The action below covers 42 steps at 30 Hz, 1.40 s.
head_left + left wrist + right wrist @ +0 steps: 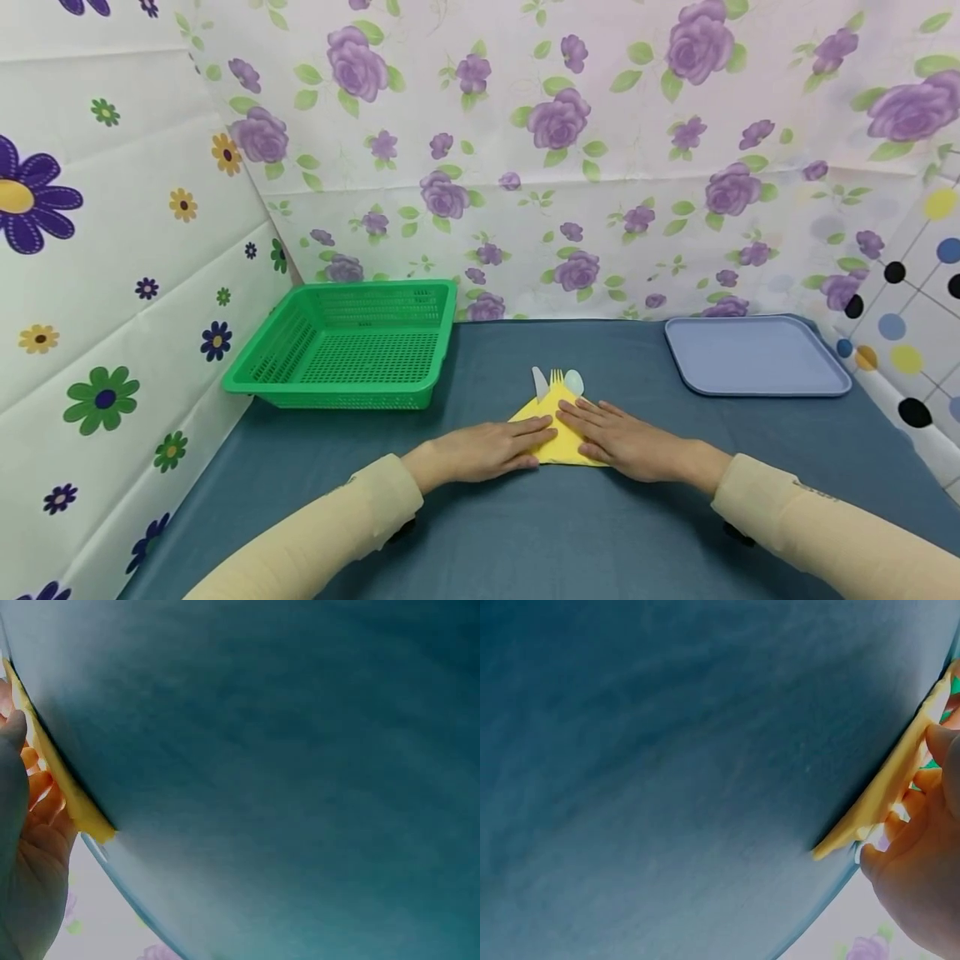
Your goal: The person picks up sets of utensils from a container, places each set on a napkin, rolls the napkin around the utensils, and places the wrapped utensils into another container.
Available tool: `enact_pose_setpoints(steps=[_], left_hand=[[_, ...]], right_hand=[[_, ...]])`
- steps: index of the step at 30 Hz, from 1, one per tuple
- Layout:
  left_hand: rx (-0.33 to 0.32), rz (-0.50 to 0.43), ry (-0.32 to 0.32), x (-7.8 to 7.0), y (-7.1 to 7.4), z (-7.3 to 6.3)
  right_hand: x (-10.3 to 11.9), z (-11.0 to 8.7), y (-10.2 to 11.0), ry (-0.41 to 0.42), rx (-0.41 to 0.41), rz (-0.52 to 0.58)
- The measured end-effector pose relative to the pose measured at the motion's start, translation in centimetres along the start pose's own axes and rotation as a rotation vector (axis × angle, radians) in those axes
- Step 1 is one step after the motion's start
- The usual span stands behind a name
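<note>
- We find the folded yellow napkin, paper or cloth we cannot tell, on the blue cloth-covered desk, directly between the two hands.
- Left hand: fingers nearly straight, laid on the napkin's left slope, pointing right; we see no grip on anything.
- Right hand: fingers likewise extended, slightly spread over the right slope, pointing left and away from the person; no grip seen.
- Neither hand is nearer: we note contact on both sides.
- The napkin's long edge runs left to right, facing the person; its narrow end points away.
- There we see a whitish flat-bladed knife, a yellow tined fork and a pale green oval-bowled spoon protrude, left to right.
- Key relation, we judge: the cutlery axes run roughly across the line joining the hands.
</note>
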State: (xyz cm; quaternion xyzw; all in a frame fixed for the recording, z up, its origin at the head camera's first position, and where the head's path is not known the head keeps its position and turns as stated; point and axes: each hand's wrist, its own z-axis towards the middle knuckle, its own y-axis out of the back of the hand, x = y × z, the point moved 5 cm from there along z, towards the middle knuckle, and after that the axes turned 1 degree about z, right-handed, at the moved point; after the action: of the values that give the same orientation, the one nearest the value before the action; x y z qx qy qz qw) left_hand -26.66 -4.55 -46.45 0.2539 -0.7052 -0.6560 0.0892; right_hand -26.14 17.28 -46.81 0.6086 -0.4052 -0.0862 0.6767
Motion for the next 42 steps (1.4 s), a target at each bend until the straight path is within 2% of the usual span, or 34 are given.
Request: enact_pose_setpoints(steps=[3,8,15,24,28,35,42], left_hand=[[-0.012,0.004,0.002,-0.2,0.4,0.4],[-0.028,0.064,0.006,-0.5,1.0,1.0],[-0.038,0.128,0.018,-0.9,1.1,1.1],[-0.063,0.204,-0.022,-1.4,1.2,1.7],[-0.055,0.243,-0.011,-1.5,1.0,2.1],[-0.01,0.303,0.015,-1.5,0.7,2.4],[0.006,0.312,-0.007,-1.7,0.8,2.7]], right_hand=[[-0.1,-0.3,0.3,0.016,-0.015,-0.026],[-0.6,-1.5,0.8,0.03,-0.045,-0.075],[-1.3,-3.5,0.7,0.008,-0.004,-0.074],[-1.5,-4.5,1.0,-0.004,0.031,-0.077],[-1.6,-4.6,1.0,0.009,0.026,-0.08],[-2.4,-5.3,0.8,0.055,-0.012,-0.155],[-2.4,-6.0,0.9,0.085,-0.044,-0.19]])
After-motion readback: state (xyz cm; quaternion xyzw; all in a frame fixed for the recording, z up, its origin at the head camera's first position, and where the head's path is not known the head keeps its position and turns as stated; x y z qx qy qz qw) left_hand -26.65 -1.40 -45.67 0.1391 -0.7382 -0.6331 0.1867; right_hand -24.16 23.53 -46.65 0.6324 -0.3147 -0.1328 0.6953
